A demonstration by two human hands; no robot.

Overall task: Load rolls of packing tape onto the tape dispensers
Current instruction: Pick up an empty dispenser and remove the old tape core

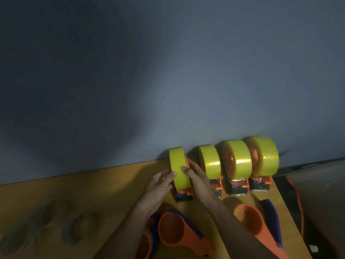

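A yellow tape roll (178, 166) sits on an orange dispenser (183, 195) standing upright by the wall. My left hand (159, 186) grips the roll's left side, thumb on its face. My right hand (197, 179) holds the right side, thumb on the roll, fingers behind the dispenser. Three more loaded dispensers (211, 163) (237, 159) (263, 156) stand in a row to the right. Empty orange dispensers (175, 230) (250, 219) lie near the front. Loose tape rolls (82, 228) (46, 212) lie dim at the left.
The wooden table (112, 184) meets a grey wall (168, 71) at the back. Its right edge drops off past the empty dispenser, where dark objects and an orange strap (298, 202) lie. The left side is in shadow.
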